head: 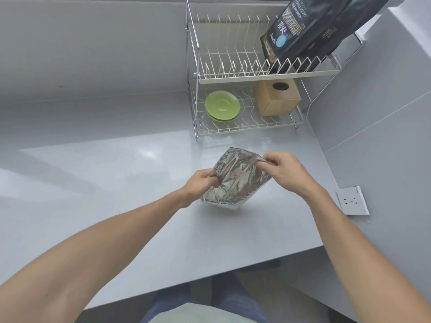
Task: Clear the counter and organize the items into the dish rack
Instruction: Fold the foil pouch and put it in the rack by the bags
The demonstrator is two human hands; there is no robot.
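Note:
A crinkled silver foil bag (235, 180) stands tilted on the grey counter (116, 183), in front of the two-tier wire dish rack (233, 75). My left hand (200, 185) grips the bag's left top corner. My right hand (282, 173) pinches its right top corner. In the rack's upper tier two dark coffee bags (300, 31) lean upright at the right. On the lower tier lie stacked green saucers (222, 106) at the left and a wooden tissue box (277, 96) at the right.
A grey wall runs along the right side, with a white power socket (352, 201) close to my right forearm. The counter's front edge lies near my body. The rack's upper slots to the left of the coffee bags hold nothing.

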